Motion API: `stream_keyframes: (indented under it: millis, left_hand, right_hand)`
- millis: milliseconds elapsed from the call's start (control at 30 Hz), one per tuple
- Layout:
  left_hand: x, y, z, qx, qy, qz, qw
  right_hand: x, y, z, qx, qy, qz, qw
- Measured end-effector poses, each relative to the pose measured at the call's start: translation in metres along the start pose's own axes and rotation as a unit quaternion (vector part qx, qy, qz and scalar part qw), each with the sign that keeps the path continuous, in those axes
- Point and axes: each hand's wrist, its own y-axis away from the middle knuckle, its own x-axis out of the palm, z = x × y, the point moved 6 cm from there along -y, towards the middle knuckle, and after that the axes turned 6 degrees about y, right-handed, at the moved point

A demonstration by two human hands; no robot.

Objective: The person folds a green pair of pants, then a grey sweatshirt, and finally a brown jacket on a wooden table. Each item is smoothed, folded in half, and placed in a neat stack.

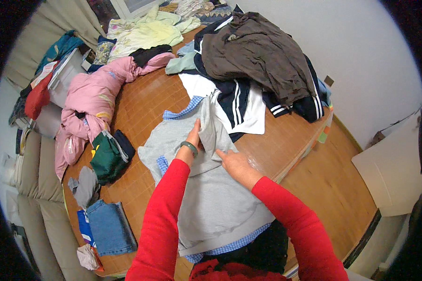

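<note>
A light grey sweatshirt (218,207) with blue checked collar (183,109), cuff and hem lies spread before me, its lower edge reaching over the near table edge. One sleeve (214,128) is folded inward across the body. My left hand (192,142), with a green bangle (190,148) at the wrist, rests against this fold, thumb pointing away from me; its other fingers are mostly hidden. At the fold's lower edge, my right hand (237,165) pinches the grey cloth. The other cuff (162,164) shows left of my left forearm.
A brown garment (256,56) tops a heap of dark striped and white clothes at the back right. Along the left lie a pink padded jacket (91,95), a folded green garment (107,158), grey cloth (85,188) and folded jeans (110,228). A beige sofa (44,217) stands left.
</note>
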Motion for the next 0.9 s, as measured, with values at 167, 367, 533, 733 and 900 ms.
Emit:
stream_keyframes:
  millis: [167, 367, 533, 733, 900]
  left_hand:
    - [0.005, 0.021, -0.044, 0.281, -0.253, -0.063, 0.923]
    - [0.015, -0.045, -0.044, 0.317, -0.108, 0.009, 0.942]
    - [-0.017, -0.073, -0.001, 0.251, -0.379, -0.205, 0.867]
    - [-0.022, -0.018, -0.005, 0.332, -0.321, -0.311, 0.831]
    - [-0.003, 0.016, -0.019, 0.292, -0.529, -0.271, 0.749]
  right_hand:
    - [0.009, -0.017, 0.012, 0.026, -0.047, -0.012, 0.998]
    - [-0.002, -0.016, 0.011, 0.055, -0.163, -0.051, 0.984]
    - [0.011, 0.039, 0.01, 0.064, -0.176, 0.051, 0.981]
    - [0.019, 0.09, 0.01, 0.063, -0.135, 0.042, 0.988]
    - [0.012, 0.103, 0.017, 0.032, -0.11, -0.009, 0.993]
